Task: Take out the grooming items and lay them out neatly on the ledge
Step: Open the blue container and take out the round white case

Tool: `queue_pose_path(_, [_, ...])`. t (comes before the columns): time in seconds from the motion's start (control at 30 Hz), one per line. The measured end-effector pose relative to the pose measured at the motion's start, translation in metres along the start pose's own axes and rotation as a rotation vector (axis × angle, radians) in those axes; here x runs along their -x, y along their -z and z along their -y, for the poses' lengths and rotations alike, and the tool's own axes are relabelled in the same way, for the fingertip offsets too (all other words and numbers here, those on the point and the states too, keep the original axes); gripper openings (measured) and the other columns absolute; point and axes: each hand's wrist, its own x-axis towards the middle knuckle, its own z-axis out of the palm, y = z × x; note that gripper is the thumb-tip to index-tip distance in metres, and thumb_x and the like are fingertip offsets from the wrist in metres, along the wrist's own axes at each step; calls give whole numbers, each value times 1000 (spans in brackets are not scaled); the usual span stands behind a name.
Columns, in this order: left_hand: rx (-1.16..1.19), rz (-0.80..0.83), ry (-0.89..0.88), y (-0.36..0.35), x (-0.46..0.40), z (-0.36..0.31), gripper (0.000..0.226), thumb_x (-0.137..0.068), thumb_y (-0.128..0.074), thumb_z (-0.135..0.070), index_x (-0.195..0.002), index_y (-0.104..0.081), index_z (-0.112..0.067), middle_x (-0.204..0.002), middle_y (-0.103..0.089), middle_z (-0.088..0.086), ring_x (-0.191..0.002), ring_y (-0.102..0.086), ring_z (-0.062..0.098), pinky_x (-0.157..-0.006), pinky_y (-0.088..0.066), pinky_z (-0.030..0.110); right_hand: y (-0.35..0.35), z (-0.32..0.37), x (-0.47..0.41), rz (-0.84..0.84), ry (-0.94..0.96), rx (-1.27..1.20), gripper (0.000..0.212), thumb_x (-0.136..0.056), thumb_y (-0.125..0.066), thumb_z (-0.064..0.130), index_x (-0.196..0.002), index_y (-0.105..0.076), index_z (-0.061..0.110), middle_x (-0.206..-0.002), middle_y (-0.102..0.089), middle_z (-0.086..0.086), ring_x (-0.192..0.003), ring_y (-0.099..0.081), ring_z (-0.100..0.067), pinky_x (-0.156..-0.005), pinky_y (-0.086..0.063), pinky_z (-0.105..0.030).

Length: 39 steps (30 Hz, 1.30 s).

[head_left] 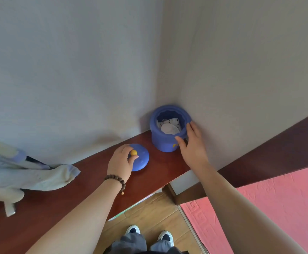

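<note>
**Pot opened, items not yet out**

A blue pot (169, 132) stands open in the wall corner at the far end of a wooden ledge (87, 182). Its lid (140, 158) lies on the ledge just left of the pot, the left hand (121, 163) pinching the lid's yellow knob (133, 152). The right hand (192, 143) cups the pot's right side, fingers spread wide, holding nothing else. Pale items (169, 126) sit inside, just beyond the right fingertips; what they are is unclear. By appearances, unpacking and arranging all remain. A cloth (26, 175) drapes the ledge well left of the pot.
</note>
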Motion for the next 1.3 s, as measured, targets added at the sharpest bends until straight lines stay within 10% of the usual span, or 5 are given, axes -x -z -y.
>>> queue_pose_path(0.4, [23, -7, 35, -9, 4, -7, 38, -88, -63, -28, -122, -56, -10, -136, -53, 6, -129, -45, 23, -100, -43, 37, 4, -2, -2, 6, 16, -6, 66, -94, -54, 32, -149, -24, 12, -158, -17, 1, -143, -22, -14, -109, -23, -22])
queue_pose_path(0.57, [154, -243, -287, 31, -25, -85, 32, -87, -65, -21, -116, -60, -9, -117, -63, 5, -111, -55, 19, -92, -43, 27, 5, -4, -1, 12, 15, -29, 66, -94, -54, 31, -149, -25, 11, -157, -18, 1, -143, -22, -13, -105, -21, -17])
queue_pose_path(0.87, [-321, 585, -425, 6, -128, -147, 32, -90, -59, -26, -115, -61, -7, -106, -66, 7, -96, -60, 22, -75, -38, 25, 3, -9, -4, 16, 36, -76, 67, -93, -57, 32, -148, -26, 11, -157, -18, 2, -143, -22, -12, -105, -19, -15])
queue_pose_path(1.17, [-666, 781, -371, -27, -144, -154, 25, -93, -50, -23, -112, -55, -7, -93, -62, 9, -73, -53, 19, -66, -43, 33, 1, -13, -6, 11, 50, -85, 67, -93, -55, 35, -149, -24, 14, -158, -16, 5, -143, -19, -10, -109, -18, -17])
queue_pose_path(1.3, [-629, 780, -392, -21, -147, -157, 38, -86, -62, -16, -123, -54, -9, -113, -58, 8, -95, -56, 22, -71, -44, 28, 2, -12, -6, 14, 46, -101, 67, -93, -55, 36, -149, -24, 16, -157, -16, 7, -142, -20, -8, -109, -20, -18])
